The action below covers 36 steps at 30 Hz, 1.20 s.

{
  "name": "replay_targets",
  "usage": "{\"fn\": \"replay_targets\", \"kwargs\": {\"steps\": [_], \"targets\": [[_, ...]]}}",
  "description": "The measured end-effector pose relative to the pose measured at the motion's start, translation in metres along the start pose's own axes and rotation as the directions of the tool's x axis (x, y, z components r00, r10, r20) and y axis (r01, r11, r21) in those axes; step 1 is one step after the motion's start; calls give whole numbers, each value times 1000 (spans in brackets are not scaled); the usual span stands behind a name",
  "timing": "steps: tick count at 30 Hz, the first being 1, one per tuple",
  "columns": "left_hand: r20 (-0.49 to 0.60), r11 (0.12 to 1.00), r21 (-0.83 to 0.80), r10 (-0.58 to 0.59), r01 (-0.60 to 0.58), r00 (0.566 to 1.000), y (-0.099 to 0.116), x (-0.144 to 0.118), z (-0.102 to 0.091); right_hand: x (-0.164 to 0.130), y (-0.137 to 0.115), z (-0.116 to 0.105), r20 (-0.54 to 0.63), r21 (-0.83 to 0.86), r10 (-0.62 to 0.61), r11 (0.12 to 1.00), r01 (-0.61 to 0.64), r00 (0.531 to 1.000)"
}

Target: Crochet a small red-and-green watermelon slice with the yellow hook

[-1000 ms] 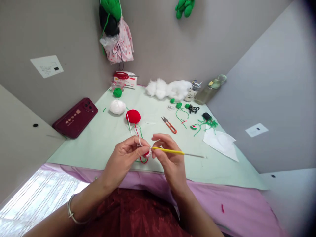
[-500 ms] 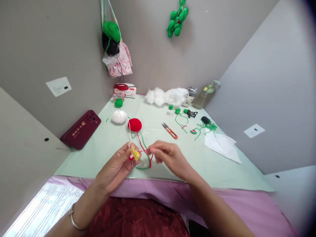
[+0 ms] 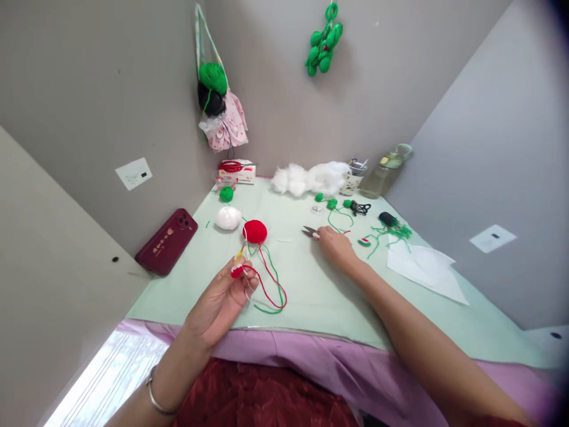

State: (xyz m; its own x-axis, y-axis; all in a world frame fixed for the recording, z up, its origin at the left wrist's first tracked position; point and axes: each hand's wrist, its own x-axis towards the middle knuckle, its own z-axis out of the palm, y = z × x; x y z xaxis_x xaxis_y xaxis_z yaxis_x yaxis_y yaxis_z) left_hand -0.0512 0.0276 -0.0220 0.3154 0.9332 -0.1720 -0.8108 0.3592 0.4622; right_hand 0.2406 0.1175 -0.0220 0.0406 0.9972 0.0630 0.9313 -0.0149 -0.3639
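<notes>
My left hand [image 3: 224, 295] is closed on a small red-and-white crochet piece [image 3: 237, 271], with a yellow-handled crochet hook [image 3: 240, 254] sticking up from the same fingers. Red yarn loops from the piece over the table to a red yarn ball [image 3: 255, 232] just beyond. A white strand runs up toward a white yarn ball [image 3: 228, 218]. On the table to the right, my right hand [image 3: 336, 246] has its fingers closed over the orange handle of the thread snips [image 3: 310, 233]. Their dark blades point left and away; most of the handle is hidden beneath the hand.
White stuffing [image 3: 306, 178] lies at the back beside a cup of tools [image 3: 353, 179] and a water bottle [image 3: 377, 178]. Green crochet pieces [image 3: 332, 204] and white paper [image 3: 418, 270] are on the right. A maroon phone [image 3: 166, 243] leans on the left wall.
My right hand has left the red yarn near my left hand and moved right and forward onto the thread snips. The yellow hook now points upward in my left hand. The view has shifted slightly.
</notes>
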Motion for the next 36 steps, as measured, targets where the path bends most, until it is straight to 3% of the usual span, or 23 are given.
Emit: {"fn": "replay_targets", "kwargs": {"steps": [3, 6, 7, 9, 12, 15, 19, 26, 32, 36], "targets": [[-24, 1000, -10, 29, -30, 999, 1, 0, 2, -21, -13, -12, 21, 219, -51, 975, 45, 998], [-44, 999, -10, 45, -45, 998, 1, 0, 5, -64, -36, -18, 45, 456, -155, 882, 118, 987], [-51, 999, -12, 46, -46, 998, 1, 0, 6, -81, -46, -17, 73, 661, -215, 741, 114, 974], [-64, 999, -22, 45, -46, 997, -1, -1, 9, -115, -67, -9, 193, 874, -324, 485, -12, 926], [-78, 998, -25, 56, -58, 995, -6, -3, 11, -152, -98, 13, 292, 947, -415, 254, -198, 862], [-69, 996, 4, 86, -86, 994, -9, -5, 10, -165, -119, 32, 274, 962, -333, 82, -262, 902], [-14, 992, 59, 110, -109, 994, -11, -9, 5, -162, -128, 42, 254, 966, -240, 18, -257, 937], [-11, 990, 93, 103, -102, 995, -14, -11, 5, -162, -137, 42, 217, 968, -207, -82, -238, 954], [-8, 983, 88, 164, -163, 986, -11, -8, 9, -168, -144, 47, 256, 941, -217, -166, -294, 942], [-18, 987, 80, 144, -143, 989, -13, -8, 6, -168, -146, 49, 271, 924, -224, -210, -318, 936]]}}
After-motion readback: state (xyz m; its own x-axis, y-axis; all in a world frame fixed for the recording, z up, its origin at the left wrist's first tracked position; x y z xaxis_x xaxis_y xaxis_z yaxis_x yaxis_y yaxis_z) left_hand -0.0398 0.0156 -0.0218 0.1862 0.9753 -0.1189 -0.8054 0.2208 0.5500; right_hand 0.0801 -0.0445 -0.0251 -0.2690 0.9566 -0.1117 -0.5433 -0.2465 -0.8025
